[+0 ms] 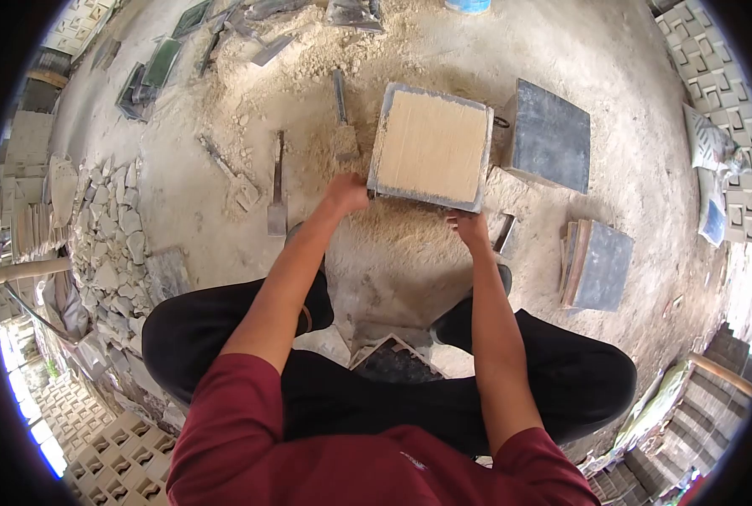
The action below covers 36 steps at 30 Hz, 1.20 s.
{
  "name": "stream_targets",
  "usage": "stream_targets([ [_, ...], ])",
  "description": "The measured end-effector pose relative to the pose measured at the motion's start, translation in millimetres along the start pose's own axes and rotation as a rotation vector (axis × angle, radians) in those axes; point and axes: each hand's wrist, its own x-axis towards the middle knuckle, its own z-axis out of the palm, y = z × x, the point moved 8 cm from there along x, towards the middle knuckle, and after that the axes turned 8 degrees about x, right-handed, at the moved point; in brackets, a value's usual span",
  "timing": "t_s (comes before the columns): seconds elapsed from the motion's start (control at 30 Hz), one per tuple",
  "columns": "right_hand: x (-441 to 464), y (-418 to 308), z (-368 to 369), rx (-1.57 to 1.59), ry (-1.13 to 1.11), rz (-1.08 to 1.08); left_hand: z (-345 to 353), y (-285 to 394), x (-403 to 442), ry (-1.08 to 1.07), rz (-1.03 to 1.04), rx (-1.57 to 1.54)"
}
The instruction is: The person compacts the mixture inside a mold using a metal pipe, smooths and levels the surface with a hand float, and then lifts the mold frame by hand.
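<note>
A square metal mould (pixel 431 201) lies in front of me, packed level with a pale, sandy mix (pixel 433 143). Grey residue coats its rim. My left hand (pixel 348 193) is closed at the near left corner of the mould, its fingertips partly hidden. Under the near right edge, my right hand (pixel 467 228) has its fingers curled against the mould. Left of the mould, a flat-bladed tool (pixel 345 135) caked with mix rests on the floor. A dark handle (pixel 504 234) shows just beside my right hand.
A dark square block (pixel 549 137) stands to the right, with a stack of thin plates (pixel 602 266) nearer me. Two more flat tools, a trowel (pixel 277 215) and a scraper (pixel 242 190), lie left. Loose mix (pixel 308 55) is heaped behind; broken shards (pixel 106 253) pile at far left.
</note>
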Motion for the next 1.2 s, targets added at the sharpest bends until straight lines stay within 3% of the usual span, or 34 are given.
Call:
stream_targets([
  [0.07, -6, 4, 2, 0.007, -0.019, 0.03, 30, -15, 16, -0.357, 0.004, -0.491],
  [0.1, -7, 5, 1, 0.006, -0.038, 0.052, 27, -16, 27, -0.356, 0.012, -0.492],
  [0.17, -10, 2, -1, -0.016, -0.034, 0.016, 58, -11, 21, -0.887, 0.024, -0.375],
  [0.2, -14, 2, 0, -0.038, -0.04, -0.012, 63, -10, 18, -0.892, 0.03, -0.378],
  [0.27, -12, 4, 2, -0.076, -0.047, 0.005, 37, -2, 25, -0.294, 0.222, -0.338],
  [0.3, -11, 6, 8, -0.107, -0.057, 0.015, 31, 5, 9, -0.302, 0.211, -0.341],
  [0.37, 1, 14, 16, -0.163, -0.079, -0.047, -15, 3, -3, -0.135, -0.003, -0.134],
  [0.63, -1, 27, 18, -0.294, -0.044, -0.099, 3, 1, -6, 0.011, -0.059, 0.014],
  [0.7, 4, 21, 24, -0.351, -0.137, -0.185, 2, -1, -2, 0.091, -0.062, 0.007],
  [0.73, -8, 21, 23, -0.348, -0.134, -0.166, 7, -6, 1, 0.074, -0.055, 0.003],
  [0.8, -12, 11, 25, -0.211, -0.112, -0.056, 38, -13, 17, -0.518, 0.106, -0.353],
  [0.83, -14, 10, 23, -0.209, -0.098, -0.051, 24, -8, 19, -0.522, 0.12, -0.35],
  [0.9, -20, 10, 27, -0.21, -0.123, -0.032, 34, -7, -7, -1.094, -0.112, -0.627],
  [1.07, -26, 3, 43, -0.203, -0.205, -0.084, 48, -4, 2, -0.991, 0.035, -0.577],
  [1.13, -24, 13, 51, -0.24, -0.217, -0.071, 33, -11, 11, -0.569, 0.091, -0.598],
  [1.2, -18, 11, 54, -0.277, -0.212, -0.075, 24, -7, 12, -0.484, 0.14, -0.595],
])
